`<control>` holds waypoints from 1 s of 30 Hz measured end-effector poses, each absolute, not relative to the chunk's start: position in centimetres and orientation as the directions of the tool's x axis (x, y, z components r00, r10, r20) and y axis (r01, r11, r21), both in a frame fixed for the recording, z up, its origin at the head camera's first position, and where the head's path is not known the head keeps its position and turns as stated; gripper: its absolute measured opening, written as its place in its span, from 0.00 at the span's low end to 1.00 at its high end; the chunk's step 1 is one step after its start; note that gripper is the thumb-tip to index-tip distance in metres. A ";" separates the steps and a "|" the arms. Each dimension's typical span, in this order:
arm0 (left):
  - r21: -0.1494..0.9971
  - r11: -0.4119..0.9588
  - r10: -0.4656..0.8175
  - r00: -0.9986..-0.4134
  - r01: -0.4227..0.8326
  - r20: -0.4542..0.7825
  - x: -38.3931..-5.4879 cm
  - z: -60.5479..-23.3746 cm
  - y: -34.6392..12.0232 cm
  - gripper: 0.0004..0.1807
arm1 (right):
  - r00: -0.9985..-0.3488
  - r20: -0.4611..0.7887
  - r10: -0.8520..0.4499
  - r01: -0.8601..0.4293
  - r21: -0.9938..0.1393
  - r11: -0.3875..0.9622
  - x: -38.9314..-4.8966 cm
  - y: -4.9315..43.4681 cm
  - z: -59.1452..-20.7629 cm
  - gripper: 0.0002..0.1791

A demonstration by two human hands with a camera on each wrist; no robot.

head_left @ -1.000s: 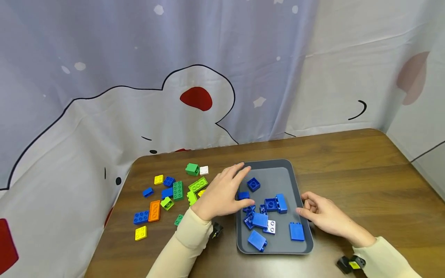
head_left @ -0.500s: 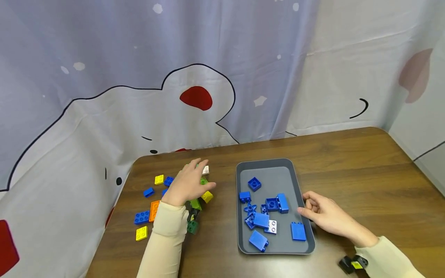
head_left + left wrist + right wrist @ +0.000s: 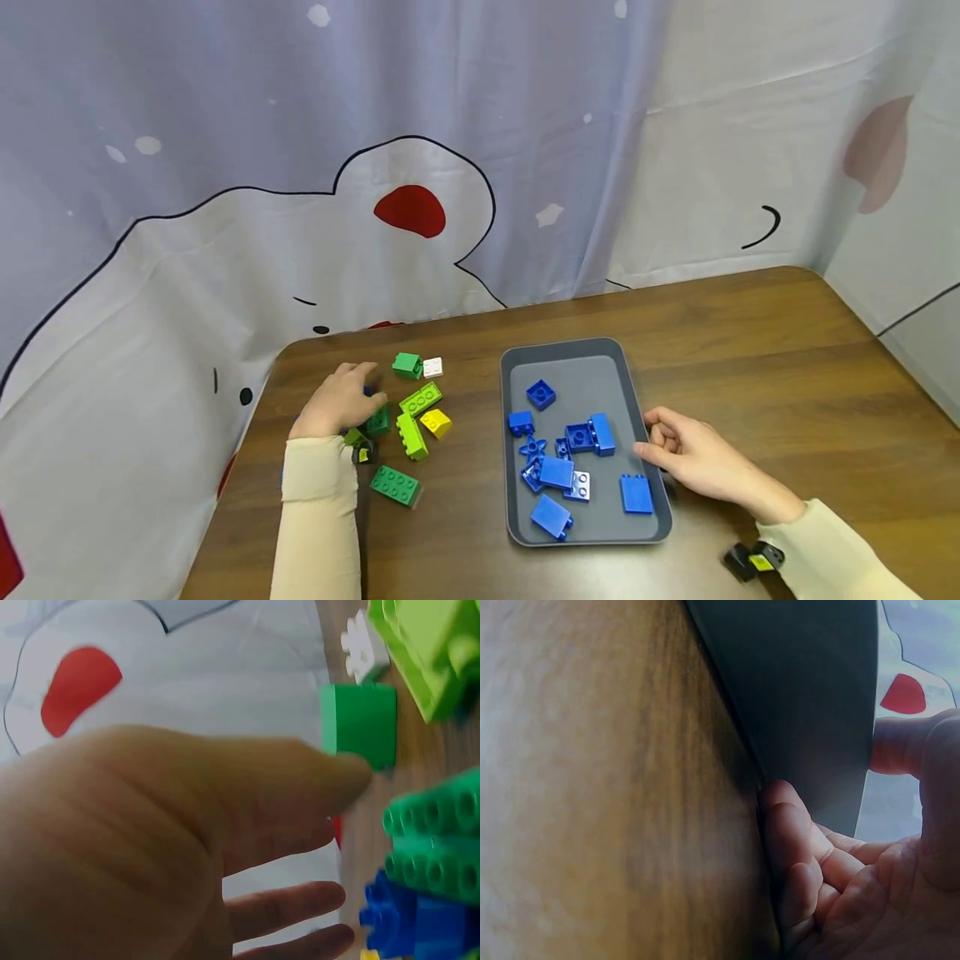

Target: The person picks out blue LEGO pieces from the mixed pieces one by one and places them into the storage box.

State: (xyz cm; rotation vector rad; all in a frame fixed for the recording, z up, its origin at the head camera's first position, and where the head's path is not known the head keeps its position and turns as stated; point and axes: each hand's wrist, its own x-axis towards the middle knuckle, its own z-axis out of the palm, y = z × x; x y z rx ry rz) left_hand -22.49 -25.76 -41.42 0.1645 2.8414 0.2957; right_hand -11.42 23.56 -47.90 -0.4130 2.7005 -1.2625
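My left hand point(image 3: 336, 404) hovers over the loose toy bricks at the table's left, hiding some of them. In the left wrist view its thumb and fingers are extended with nothing between them, and a studded green brick point(image 3: 442, 840) and a blue brick point(image 3: 409, 919) lie just beyond the fingertips. My right hand point(image 3: 697, 462) grips the right side of a grey tray point(image 3: 592, 371); the thumb is at the rim and the curled fingers lie against the outer wall point(image 3: 817, 697). Several blue bricks point(image 3: 557, 472) and one white-topped brick point(image 3: 580, 486) lie in the tray.
Between the left hand and the tray are a lime brick point(image 3: 420, 400), a yellow brick point(image 3: 437, 423) and a dark green brick point(image 3: 396, 486). Farther back sit a green block point(image 3: 408, 365) and a white brick point(image 3: 432, 367). A printed curtain point(image 3: 562, 167) hangs behind the table.
My left hand has moved left from over the tray's left edge to the brick pile, uncovering lime, yellow and green bricks. The right hand has stayed on the tray.
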 end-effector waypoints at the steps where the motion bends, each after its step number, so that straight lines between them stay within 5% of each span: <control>1: 0.219 0.972 0.140 -0.954 0.082 -0.264 -22.5 -41.5 -26.2 0.36 | -0.954 -0.002 -0.301 -0.192 -0.768 0.611 -11.4 23.5 -47.9 0.21; 21: 0.288 0.955 0.122 -0.978 0.068 -0.172 -23.9 -43.8 -28.7 0.23 | -0.955 -0.005 -0.297 -0.188 -0.765 0.616 -11.4 23.7 -47.8 0.21; 30: 0.282 0.951 0.120 -0.992 0.124 0.029 -23.5 -43.9 -28.9 0.17 | -0.953 -0.022 -0.301 -0.175 -0.773 0.609 -11.4 23.6 -47.7 0.22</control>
